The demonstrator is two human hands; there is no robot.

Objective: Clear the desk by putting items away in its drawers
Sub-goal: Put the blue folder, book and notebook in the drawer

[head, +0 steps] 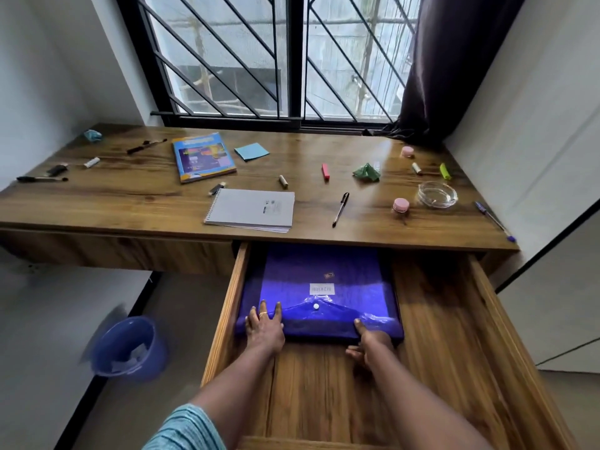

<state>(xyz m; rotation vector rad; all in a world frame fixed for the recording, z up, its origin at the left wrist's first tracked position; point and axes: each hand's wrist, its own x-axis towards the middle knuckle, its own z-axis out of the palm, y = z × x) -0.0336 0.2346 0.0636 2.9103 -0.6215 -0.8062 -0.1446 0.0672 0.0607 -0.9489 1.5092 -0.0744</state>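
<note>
Down in the open drawer [438, 336], a blue plastic snap-button folder [324, 280] lies flat at its left side. The left hand [264, 326] presses on the folder's near left corner with straight fingers. The right hand [370, 342] lays a thumb on the near right corner, though I cannot tell whether it grips. The folder is probably light, floppy and slick, so it is best held along its near edge.

the blue folder [324, 271] lies partly hidden under the desk top [130, 196], its label [321, 288] too small to read
</note>
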